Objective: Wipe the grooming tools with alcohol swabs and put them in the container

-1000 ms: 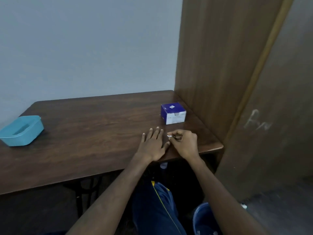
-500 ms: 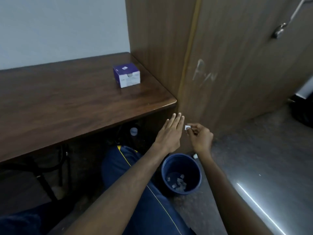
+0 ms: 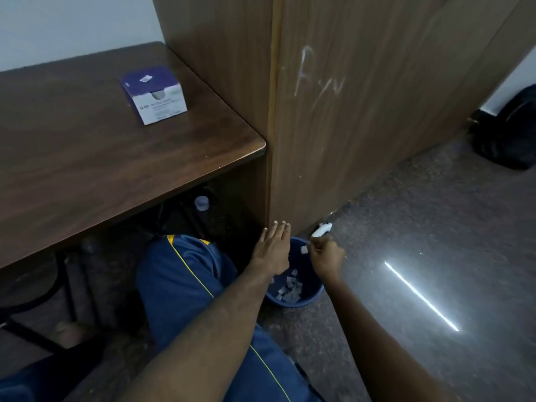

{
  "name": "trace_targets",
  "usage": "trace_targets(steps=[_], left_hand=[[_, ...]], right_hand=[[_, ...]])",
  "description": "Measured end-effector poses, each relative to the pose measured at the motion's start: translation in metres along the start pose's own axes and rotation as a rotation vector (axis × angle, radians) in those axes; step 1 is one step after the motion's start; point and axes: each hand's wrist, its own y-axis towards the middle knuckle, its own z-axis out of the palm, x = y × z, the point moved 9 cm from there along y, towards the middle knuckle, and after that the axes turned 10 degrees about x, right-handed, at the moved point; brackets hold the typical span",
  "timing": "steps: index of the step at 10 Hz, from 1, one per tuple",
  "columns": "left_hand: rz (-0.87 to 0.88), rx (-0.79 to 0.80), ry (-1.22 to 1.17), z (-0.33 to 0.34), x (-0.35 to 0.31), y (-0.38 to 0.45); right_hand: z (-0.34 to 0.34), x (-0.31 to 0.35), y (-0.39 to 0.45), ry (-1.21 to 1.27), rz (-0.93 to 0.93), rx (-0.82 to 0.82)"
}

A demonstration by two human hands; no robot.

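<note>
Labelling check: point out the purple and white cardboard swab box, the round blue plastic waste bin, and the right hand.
purple and white cardboard swab box (image 3: 158,107): head view, white front face.
round blue plastic waste bin (image 3: 301,298): head view, near rim.
right hand (image 3: 326,258): head view, back of hand.

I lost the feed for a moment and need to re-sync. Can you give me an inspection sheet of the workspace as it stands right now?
Surface: dark wooden table, only the swab box on the part in view.
Job's things: purple and white swab box on the table; small white piece just off the right hand's fingertips, over the bin; container not in view.
Clutter: blue bin on the floor, holding pale scraps; small white object on the floor behind it.
Grippers: left hand flat, fingers straight, over the bin; right hand curled.
Cables: nothing seen.
Surroundings: wooden panel with chalky marks, speckled floor, dark bag.
</note>
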Motion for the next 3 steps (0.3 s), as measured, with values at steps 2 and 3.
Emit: trace_targets(steps=[2, 3], left_hand=[[-0.006, 0.002, 0.004, 0.0022, -0.0024, 0.0081], [-0.026, -0.02, 0.0, -0.001, -0.0007, 0.0027]], right_hand=[[0.0035, -0.0038, 0.0033, -0.037, -0.018, -0.024], [0.0089, 0.0007, -0.0001, -0.036, -0.039, -0.016]])
